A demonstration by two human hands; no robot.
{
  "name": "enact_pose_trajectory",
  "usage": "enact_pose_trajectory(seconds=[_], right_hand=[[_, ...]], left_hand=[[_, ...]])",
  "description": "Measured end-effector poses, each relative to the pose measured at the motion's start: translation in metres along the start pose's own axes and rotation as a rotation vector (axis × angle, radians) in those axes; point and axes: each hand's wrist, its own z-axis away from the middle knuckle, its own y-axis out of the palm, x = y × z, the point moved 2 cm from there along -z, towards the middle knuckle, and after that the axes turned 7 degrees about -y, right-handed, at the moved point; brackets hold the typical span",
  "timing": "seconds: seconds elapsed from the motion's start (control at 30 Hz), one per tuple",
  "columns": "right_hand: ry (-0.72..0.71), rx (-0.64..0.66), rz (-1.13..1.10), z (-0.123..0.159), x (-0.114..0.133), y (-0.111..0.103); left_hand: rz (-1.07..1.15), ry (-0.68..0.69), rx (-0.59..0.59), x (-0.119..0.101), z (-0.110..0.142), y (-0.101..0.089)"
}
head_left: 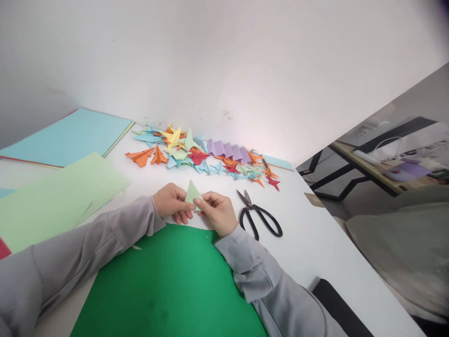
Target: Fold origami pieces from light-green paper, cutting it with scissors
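A small pale green folded paper triangle (192, 194) is held between both hands, its point turned up. My left hand (172, 201) pinches its left side with thumb and fingers. On the right side, my right hand (218, 211) presses its thumb on the paper, the fingers behind it partly hidden. Both hands are just above the far edge of a green sheet (168, 285). Black-handled scissors (258, 215) lie to the right of my right hand, blades parted.
Folded paper pieces in several colours (196, 152) lie along the wall, with a purple pleated strip (228, 150) among them. Blue sheets (73, 135) and light green sheets (66, 196) are at left. A black object (338, 309) lies near the right edge.
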Motion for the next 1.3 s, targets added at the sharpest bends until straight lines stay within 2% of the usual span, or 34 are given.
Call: enact_pose_trajectory(seconds=[0.33,0.6,0.83,1.07,1.3], right_hand=[[-0.017,-0.012,-0.021,0.0005,0.0008,0.0004],[-0.060,0.036,-0.019,0.0014,0.0019,0.0002],[-0.064,0.047,-0.010,0.0007,0.0005,0.0010],[-0.029,0.080,0.190,0.0012,0.0050,0.0020],[0.004,0.063,0.176,0.0004,0.0039,0.0014]], left_hand=[[-0.022,-0.014,0.010,-0.0006,0.0003,0.0004],[-0.111,-0.051,0.118,-0.0004,0.0011,0.0042],[-0.060,-0.033,0.070,0.0014,-0.0005,0.0040],[0.012,0.016,0.050,0.0011,-0.0010,0.0005],[0.052,0.013,0.003,0.0022,-0.0021,0.0011]])
